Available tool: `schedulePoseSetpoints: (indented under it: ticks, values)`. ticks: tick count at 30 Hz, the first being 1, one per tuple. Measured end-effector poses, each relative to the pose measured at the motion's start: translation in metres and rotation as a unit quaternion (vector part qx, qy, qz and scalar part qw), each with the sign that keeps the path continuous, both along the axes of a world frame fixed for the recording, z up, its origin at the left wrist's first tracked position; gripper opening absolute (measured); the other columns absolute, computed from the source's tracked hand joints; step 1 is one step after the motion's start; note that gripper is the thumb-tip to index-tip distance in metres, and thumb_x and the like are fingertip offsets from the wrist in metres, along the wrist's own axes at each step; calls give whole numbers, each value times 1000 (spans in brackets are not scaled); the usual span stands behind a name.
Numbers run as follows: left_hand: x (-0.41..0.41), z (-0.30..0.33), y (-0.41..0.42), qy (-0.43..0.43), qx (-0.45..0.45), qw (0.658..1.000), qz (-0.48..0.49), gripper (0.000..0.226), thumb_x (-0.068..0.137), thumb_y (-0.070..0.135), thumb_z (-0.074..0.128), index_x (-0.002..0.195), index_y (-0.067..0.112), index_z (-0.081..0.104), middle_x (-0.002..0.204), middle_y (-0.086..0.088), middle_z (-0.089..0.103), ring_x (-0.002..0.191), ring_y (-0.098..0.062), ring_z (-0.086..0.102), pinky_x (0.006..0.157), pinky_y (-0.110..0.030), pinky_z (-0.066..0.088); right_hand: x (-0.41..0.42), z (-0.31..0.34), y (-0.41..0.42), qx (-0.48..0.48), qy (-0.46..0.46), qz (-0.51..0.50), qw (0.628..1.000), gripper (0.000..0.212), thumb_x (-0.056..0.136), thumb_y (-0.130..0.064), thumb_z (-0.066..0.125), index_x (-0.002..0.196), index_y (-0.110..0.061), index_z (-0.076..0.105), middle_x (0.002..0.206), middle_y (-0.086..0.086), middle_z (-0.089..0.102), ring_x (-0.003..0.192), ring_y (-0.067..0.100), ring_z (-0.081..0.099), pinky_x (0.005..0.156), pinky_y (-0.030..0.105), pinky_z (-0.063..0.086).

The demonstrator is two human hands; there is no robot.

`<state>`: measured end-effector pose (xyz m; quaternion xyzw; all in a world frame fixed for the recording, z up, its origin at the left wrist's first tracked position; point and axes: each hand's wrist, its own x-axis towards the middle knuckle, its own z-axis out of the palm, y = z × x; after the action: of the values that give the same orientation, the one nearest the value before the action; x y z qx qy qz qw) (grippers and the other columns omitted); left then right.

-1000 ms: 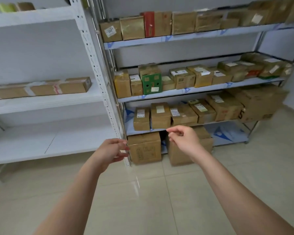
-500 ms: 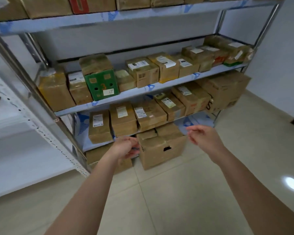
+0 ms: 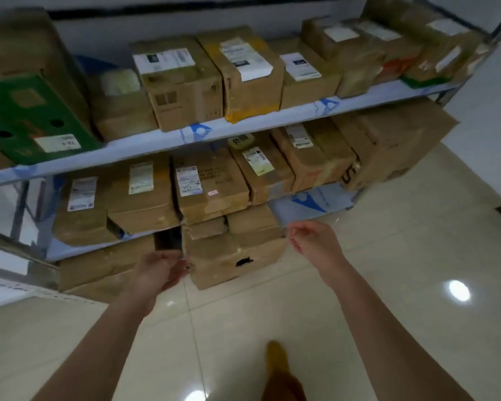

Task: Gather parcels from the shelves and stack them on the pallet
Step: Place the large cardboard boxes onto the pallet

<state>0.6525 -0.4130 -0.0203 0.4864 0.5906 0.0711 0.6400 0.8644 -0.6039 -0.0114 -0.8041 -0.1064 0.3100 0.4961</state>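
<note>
A brown cardboard parcel [image 3: 232,256] with a dark handle slot stands on the floor under the lowest shelf, its top flaps loosely closed. My left hand [image 3: 159,270] is at its left front corner, fingers relaxed, at most brushing the edge. My right hand [image 3: 315,241] hovers just off its right top corner, fingers loosely curled and holding nothing. Several taped parcels with white labels fill the lower shelf [image 3: 315,201] and the shelf above [image 3: 162,140]. No pallet is in view.
A second floor box [image 3: 99,267] sits left of the parcel. A green printed box [image 3: 32,120] stands at the upper left. A large carton [image 3: 394,143] fills the rack's right end. Glossy tile floor [image 3: 402,285] spreads to the right, and my leg [image 3: 281,374] shows below.
I have stepped closer to the rack and lowered my view. Both hands have moved forward and now flank the floor parcel's two front corners.
</note>
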Motion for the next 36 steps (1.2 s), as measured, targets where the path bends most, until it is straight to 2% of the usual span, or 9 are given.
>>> schedulePoseSetpoints:
  ticks: [6, 12, 17, 20, 22, 25, 30, 33, 36]
  values:
    - [61, -98, 7, -3, -130, 988, 87, 10, 98, 6, 51, 97, 6, 60, 101, -15, 66, 87, -28, 64, 82, -35, 48, 101, -101, 12, -70, 4, 54, 996, 22, 93, -4, 56, 105, -14, 73, 81, -7, 63, 66, 0, 56, 54, 10, 42]
    - [89, -189, 18, 108, -49, 992, 36, 28, 95, 2, 56, 123, 4, 58, 108, -14, 59, 94, -28, 57, 83, -36, 45, 138, -213, 44, -129, 40, 101, 986, 30, 93, -3, 54, 111, -21, 70, 109, 2, 68, 79, 5, 59, 69, 18, 49]
    - [101, -266, 33, 180, 15, 983, -19, 46, 93, 15, 62, 138, 15, 52, 132, -12, 55, 112, -29, 54, 91, -37, 43, 149, -286, 62, -181, 24, 164, 970, 47, 94, -8, 53, 139, -20, 53, 126, -4, 55, 89, 2, 57, 57, 7, 39]
    - [100, -300, 48, 208, 76, 973, -60, 53, 85, 31, 70, 135, 28, 54, 136, -9, 52, 116, -32, 54, 89, -38, 46, 154, -320, 64, -218, -6, 208, 953, 55, 95, -13, 54, 148, -19, 42, 148, 2, 45, 126, 18, 50, 83, 17, 40]
    - [96, -322, 61, 215, 71, 973, -52, 71, 77, 38, 74, 142, 35, 45, 144, -8, 46, 124, -34, 50, 102, -47, 45, 158, -335, 64, -243, -18, 223, 944, 55, 97, -17, 53, 150, -19, 39, 155, 3, 36, 136, 22, 42, 95, 23, 38]
    - [97, -341, 67, 217, 46, 973, -67, 68, 84, 30, 69, 145, 14, 43, 150, -16, 41, 136, -37, 41, 112, -51, 36, 160, -349, 61, -265, -21, 237, 934, 54, 98, -18, 51, 150, -18, 37, 158, 4, 30, 139, 24, 38, 105, 29, 38]
    - [105, -349, 55, 304, 109, 940, -109, 46, 79, 50, 60, 112, 20, 70, 131, -14, 59, 122, -38, 50, 102, -45, 44, 162, -357, 53, -257, -19, 201, 945, 55, 93, -13, 54, 146, -20, 45, 148, 2, 47, 119, 20, 55, 77, 21, 42]
    - [97, -351, 55, 292, 43, 954, -50, 67, 64, 51, 59, 120, 15, 65, 136, -17, 55, 126, -39, 50, 105, -48, 43, 158, -357, 48, -272, 2, 180, 945, 36, 90, -18, 57, 126, -16, 63, 114, 0, 66, 92, 16, 60, 56, 8, 38]
    - [87, -346, 43, 326, 16, 945, -27, 67, 77, 47, 66, 130, 8, 55, 135, -22, 51, 119, -42, 52, 101, -51, 47, 149, -361, 35, -325, 4, 177, 929, 23, 86, -26, 59, 102, -9, 63, 89, 2, 63, 89, 27, 63, 54, 22, 43]
